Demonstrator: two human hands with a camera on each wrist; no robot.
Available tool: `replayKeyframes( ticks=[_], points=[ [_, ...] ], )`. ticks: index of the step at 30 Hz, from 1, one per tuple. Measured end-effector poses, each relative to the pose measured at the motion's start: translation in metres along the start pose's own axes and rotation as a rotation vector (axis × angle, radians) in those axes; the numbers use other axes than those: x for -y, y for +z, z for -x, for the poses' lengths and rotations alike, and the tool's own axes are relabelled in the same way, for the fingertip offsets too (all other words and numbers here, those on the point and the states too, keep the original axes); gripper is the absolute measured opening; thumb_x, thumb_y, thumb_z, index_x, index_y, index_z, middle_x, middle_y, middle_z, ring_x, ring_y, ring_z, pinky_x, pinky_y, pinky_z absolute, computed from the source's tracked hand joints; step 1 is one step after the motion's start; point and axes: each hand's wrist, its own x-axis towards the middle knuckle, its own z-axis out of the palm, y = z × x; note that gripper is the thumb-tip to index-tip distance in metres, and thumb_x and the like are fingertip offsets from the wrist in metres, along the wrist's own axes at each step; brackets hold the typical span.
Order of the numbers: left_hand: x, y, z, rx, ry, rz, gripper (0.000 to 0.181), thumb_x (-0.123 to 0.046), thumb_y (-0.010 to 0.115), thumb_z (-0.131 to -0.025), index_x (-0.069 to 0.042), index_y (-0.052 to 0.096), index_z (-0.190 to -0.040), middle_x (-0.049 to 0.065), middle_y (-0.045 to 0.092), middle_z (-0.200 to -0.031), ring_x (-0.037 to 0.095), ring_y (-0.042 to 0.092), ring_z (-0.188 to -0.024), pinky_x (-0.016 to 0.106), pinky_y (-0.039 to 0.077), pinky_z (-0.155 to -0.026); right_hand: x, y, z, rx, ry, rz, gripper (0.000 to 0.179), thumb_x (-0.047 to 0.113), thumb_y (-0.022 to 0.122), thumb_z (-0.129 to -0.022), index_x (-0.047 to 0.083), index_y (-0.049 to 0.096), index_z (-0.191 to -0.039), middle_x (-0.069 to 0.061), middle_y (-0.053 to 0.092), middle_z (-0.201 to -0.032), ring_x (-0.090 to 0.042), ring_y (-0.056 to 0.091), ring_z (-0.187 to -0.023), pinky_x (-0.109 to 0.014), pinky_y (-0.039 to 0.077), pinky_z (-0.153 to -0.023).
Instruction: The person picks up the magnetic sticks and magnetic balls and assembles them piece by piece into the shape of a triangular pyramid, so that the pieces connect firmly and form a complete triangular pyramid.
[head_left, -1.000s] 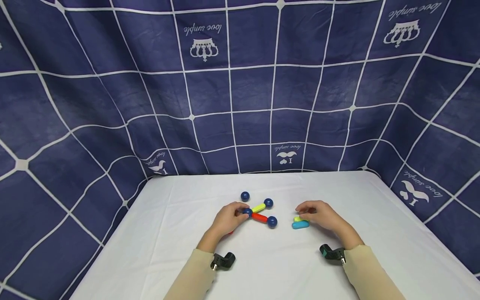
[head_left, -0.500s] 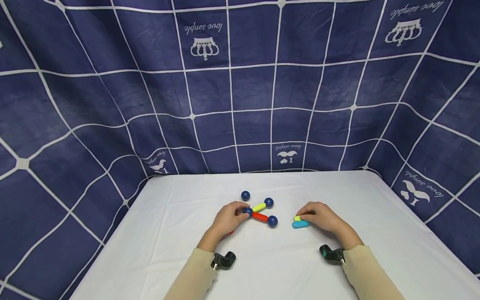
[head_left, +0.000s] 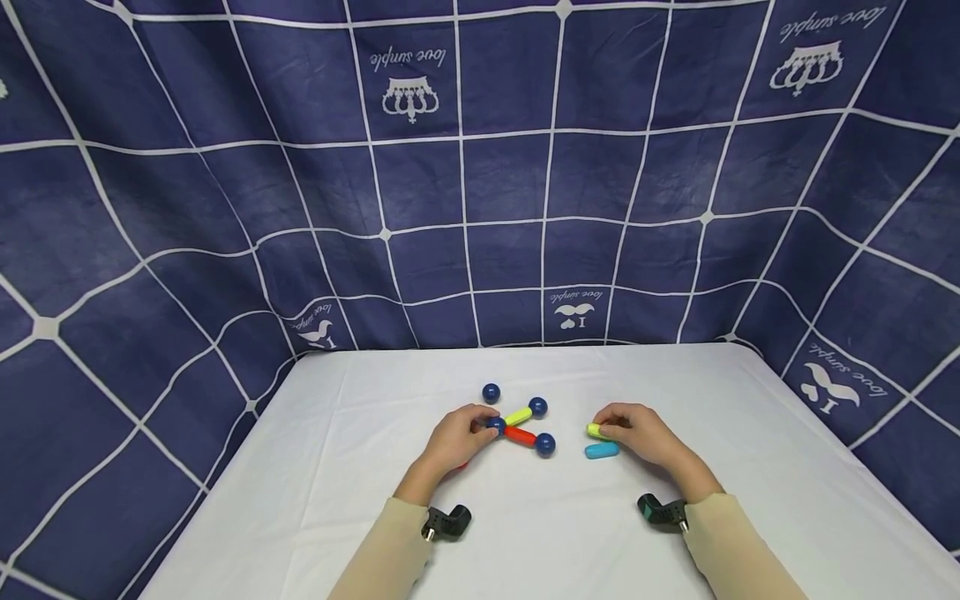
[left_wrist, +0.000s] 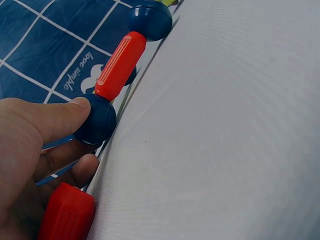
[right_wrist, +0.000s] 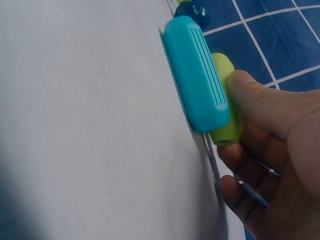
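Note:
My left hand (head_left: 453, 437) pinches a dark blue toy ball (head_left: 495, 427). A red toy building rod (head_left: 520, 436) joins it to a second blue ball (head_left: 545, 444). Also from the pinched ball, a yellow-green rod (head_left: 517, 417) runs to a third blue ball (head_left: 537, 407). Near my left palm lies another red rod (left_wrist: 67, 215), partly out of the left wrist view. On the right, my right hand (head_left: 641, 432) pinches a separate yellow-green rod (right_wrist: 227, 127) between thumb and fingers. Just nearer than it, a light blue rod (right_wrist: 195, 75) lies on the cloth.
A loose blue ball (head_left: 491, 392) sits behind the joined pieces. White cloth covers the table (head_left: 525, 533). A navy curtain (head_left: 502, 175) with white grid lines rises behind the table and along both sides.
My right fingers have taken hold of the yellow-green rod and moved it slightly away from the light blue one. The left hand stays on its ball.

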Motion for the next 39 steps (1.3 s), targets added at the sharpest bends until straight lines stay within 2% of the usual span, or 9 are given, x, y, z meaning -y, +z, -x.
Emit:
replayKeyframes(
  ticks=[6,13,24,31,39],
  points=[
    [0.001,-0.001,0.001,0.0,-0.009,-0.015,0.028,-0.027,0.073,-0.091,-0.022,0.072,-0.118,-0.005,0.062,-0.091,0.012,0.051,-0.078,0.028,0.04,-0.069,0.007,0.002,-0.003,-0.081,-0.025,-0.037,0.018,0.016,0.071,-0.092,0.012,0.073,-0.11,0.002,0.069,-0.092,-0.012,0.058,-0.083,-0.024,0.048,-0.074],
    [0.0,-0.001,0.001,0.008,0.0,-0.01,0.028,-0.027,0.073,-0.091,-0.022,0.071,-0.119,-0.005,0.062,-0.09,0.012,0.051,-0.077,0.027,0.04,-0.068,0.02,0.004,-0.004,-0.144,-0.018,-0.107,0.021,0.017,0.072,-0.092,0.009,0.072,-0.112,-0.006,0.073,-0.1,-0.012,0.062,-0.083,-0.023,0.05,-0.072],
    [0.001,0.0,-0.001,0.003,0.001,-0.012,0.028,-0.027,0.073,-0.091,-0.022,0.072,-0.118,-0.005,0.062,-0.09,0.012,0.052,-0.077,0.028,0.04,-0.068,0.041,0.018,-0.015,-0.153,0.024,-0.263,0.022,0.017,0.072,-0.092,0.007,0.07,-0.112,-0.012,0.072,-0.101,-0.016,0.064,-0.076,-0.024,0.051,-0.063],
    [0.0,0.001,0.0,0.005,-0.004,-0.017,0.028,-0.027,0.073,-0.091,-0.022,0.072,-0.118,-0.005,0.062,-0.09,0.012,0.051,-0.077,0.027,0.04,-0.069,0.055,0.029,-0.027,-0.149,0.099,-0.334,0.022,0.017,0.072,-0.091,0.009,0.069,-0.111,-0.011,0.072,-0.104,-0.018,0.064,-0.074,-0.026,0.052,-0.064],
    [-0.001,0.001,0.001,-0.002,0.002,-0.021,0.028,-0.027,0.074,-0.091,-0.022,0.072,-0.118,-0.004,0.061,-0.088,0.011,0.051,-0.075,0.026,0.039,-0.067,0.067,0.043,-0.037,-0.162,0.161,-0.412,0.021,0.016,0.071,-0.091,0.007,0.068,-0.111,-0.008,0.071,-0.098,-0.016,0.064,-0.073,-0.027,0.055,-0.063]
  ],
)
